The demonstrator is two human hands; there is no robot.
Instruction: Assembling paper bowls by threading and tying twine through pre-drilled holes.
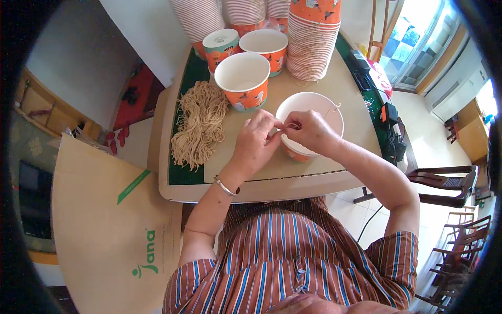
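Note:
A white-lined paper bucket [314, 110] with an orange outside stands near the table's front edge. A short cord [333, 109] is fixed at the right of its rim. At the left of that rim, the fingertips of my left hand [256, 138] and my right hand [309, 131] meet in a pinch. What lies between them is too small and covered to make out. A thick bundle of beige cords [201, 125] lies left of my left hand. Just beyond that hand are an upright orange bucket [243, 83], another upright bucket [266, 47] and an upturned bucket [220, 44].
Tall stacks of nested buckets [312, 42] line the back of the table [251, 167]. A power adapter with black cables [392, 131] sits along the right edge. A large cardboard sheet [104, 209] leans at the left. A wooden chair [444, 183] stands to the right.

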